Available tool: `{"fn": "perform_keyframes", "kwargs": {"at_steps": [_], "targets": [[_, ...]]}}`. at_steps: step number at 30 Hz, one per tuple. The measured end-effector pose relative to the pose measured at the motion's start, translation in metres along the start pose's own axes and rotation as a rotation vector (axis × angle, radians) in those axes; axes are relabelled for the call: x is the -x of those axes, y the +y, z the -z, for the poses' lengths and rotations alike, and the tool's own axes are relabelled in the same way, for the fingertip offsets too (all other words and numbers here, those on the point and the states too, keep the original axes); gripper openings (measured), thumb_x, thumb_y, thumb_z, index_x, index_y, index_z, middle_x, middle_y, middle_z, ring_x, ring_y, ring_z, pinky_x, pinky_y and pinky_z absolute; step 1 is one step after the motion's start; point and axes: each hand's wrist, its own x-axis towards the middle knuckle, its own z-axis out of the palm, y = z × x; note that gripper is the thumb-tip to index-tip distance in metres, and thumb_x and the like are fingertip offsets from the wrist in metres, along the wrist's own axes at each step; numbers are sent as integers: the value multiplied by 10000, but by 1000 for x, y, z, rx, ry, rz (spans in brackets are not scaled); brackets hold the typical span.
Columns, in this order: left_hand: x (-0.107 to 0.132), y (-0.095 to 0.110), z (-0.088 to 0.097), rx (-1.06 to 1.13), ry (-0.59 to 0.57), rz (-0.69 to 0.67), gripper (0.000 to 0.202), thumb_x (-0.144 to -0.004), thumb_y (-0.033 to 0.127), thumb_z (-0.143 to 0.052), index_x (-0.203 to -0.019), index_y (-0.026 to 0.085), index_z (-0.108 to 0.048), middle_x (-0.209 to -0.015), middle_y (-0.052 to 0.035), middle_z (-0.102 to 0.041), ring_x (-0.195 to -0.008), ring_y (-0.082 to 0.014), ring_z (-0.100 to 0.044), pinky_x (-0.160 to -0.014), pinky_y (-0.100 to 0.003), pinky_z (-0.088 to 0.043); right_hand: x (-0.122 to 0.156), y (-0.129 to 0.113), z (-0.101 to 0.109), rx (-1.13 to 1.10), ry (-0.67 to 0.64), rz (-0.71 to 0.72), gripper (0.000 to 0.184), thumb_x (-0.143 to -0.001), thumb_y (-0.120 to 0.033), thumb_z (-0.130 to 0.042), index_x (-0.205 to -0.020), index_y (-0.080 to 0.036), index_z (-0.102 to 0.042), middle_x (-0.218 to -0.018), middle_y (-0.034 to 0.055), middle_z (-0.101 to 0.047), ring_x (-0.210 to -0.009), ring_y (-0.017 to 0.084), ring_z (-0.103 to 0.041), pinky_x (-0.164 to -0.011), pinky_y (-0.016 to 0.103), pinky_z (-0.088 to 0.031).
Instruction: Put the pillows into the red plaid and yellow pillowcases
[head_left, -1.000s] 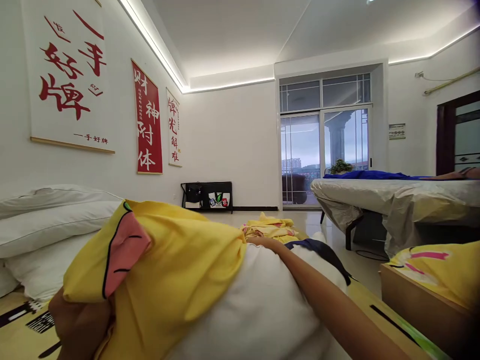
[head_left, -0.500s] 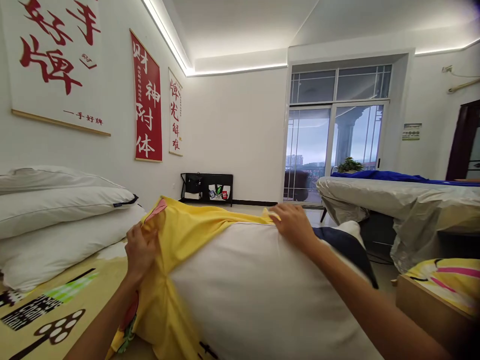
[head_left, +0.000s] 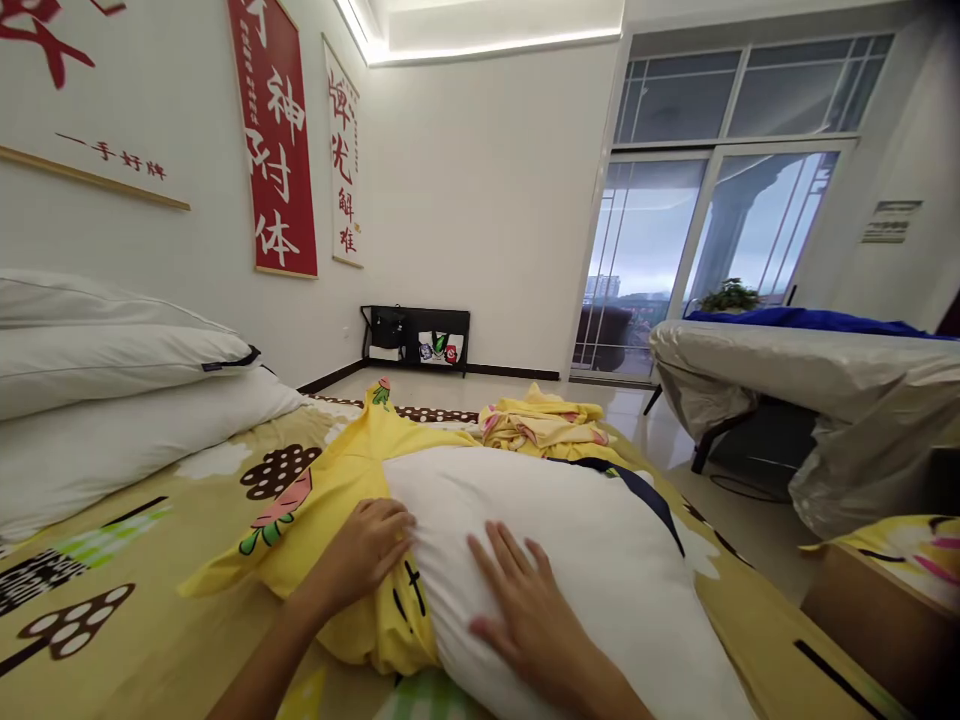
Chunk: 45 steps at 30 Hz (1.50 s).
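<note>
A plump white pillow [head_left: 622, 540] lies on a patterned bedspread [head_left: 187, 640], its left end inside a yellow pillowcase [head_left: 337, 490] and the rest bare. The exposed fabric looks smooth, gently creased near the case's mouth, with a dark navy band along its far right edge. The case is rumpled, with pink-and-green printed patches and black strokes; its far corner stands up in a point. The left hand [head_left: 375, 545] rests at the case's edge, fingers bent; whether they pinch the cloth cannot be told. The right hand [head_left: 529, 600] lies on the bare pillow, fingers spread, gripping nothing. Beyond sits crumpled yellow cloth [head_left: 544, 425]; at left, stacked white pillows [head_left: 112, 400].
</note>
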Motion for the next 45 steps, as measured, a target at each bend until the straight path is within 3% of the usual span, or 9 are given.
{"fn": "perform_keyframes", "kwargs": {"at_steps": [3, 10, 20, 26, 30, 32, 36, 39, 45], "targets": [[9, 10, 17, -12, -28, 23, 242, -942, 328, -409, -884, 203, -607, -941, -38, -628, -897, -187, -557, -906, -400, -338, 32, -21, -24, 184, 156, -6, 967, -706, -550, -666, -1497, -291, -174, -1454, 202, -366, -1277, 477, -373, -928, 668, -317], [11, 29, -7, -80, -116, -43, 313, -937, 325, -410, -687, 171, -517, -775, -25, -595, -876, -201, -514, -849, -395, -295, 15, -43, -48, 460, 313, -79, 618, -776, -191, -583, -1376, -160, -440, -1189, 246, -609, -1102, 422, -548, -895, 625, -345], [16, 96, -32, -182, -189, -15, 166, -773, 222, -507, -728, 158, -654, -746, -75, -680, -823, -234, -584, -942, -466, -295, -7, -17, -6, 192, -3, 7, 571, -791, -321, -633, -1314, -133, -500, -1025, 168, -669, -894, 280, -614, -762, 374, -415], [-15, 140, 0, -146, -182, -8, 215, -736, 272, -510, -767, 148, -682, -788, -117, -694, -837, -281, -602, -897, -482, -362, -53, -13, 71, 50, -160, -17, 195, -766, -191, -540, -905, -196, -677, -862, 76, -697, -813, 205, -618, -677, 290, -348], [-26, 156, 1, 61, 6, 6, 273, -708, 277, -541, -908, 139, -665, -922, -122, -680, -930, -284, -585, -961, -480, -341, -90, -16, 105, 26, -93, -4, 295, -720, -189, -537, -951, -253, -709, -882, 61, -720, -831, 195, -631, -699, 280, -350], [-24, 154, -12, 120, 19, 7, 289, -697, 258, -560, -939, 132, -654, -957, -123, -675, -950, -273, -584, -990, -468, -326, -95, -16, 95, -24, -88, -29, 397, -674, -167, -544, -1016, -287, -706, -925, 51, -727, -862, 193, -638, -729, 274, -366], [-17, 131, -34, -31, -291, -136, 218, -730, 270, -583, -851, 113, -673, -867, -138, -703, -842, -272, -622, -904, -454, -383, -62, -4, 37, -113, -254, -59, 356, -633, -176, -554, -924, -266, -737, -823, 38, -738, -787, 197, -657, -692, 259, -417], [-16, 102, -26, -11, -205, -166, 202, -832, 282, -502, -814, 155, -658, -824, -93, -704, -797, -232, -624, -908, -452, -353, -6, 7, 3, -128, -159, -13, 489, -674, -180, -534, -1142, -227, -670, -1031, 83, -717, -947, 235, -651, -816, 313, -469], [-21, 39, 5, 127, 18, 33, 347, -895, 374, -449, -663, 164, -598, -739, -43, -656, -774, -195, -591, -860, -413, -329, 61, 37, 53, -254, -244, -3, 494, -903, -391, -464, -1392, -402, -398, -1406, -1, -473, -1271, 205, -472, -1030, 370, -404]]}}
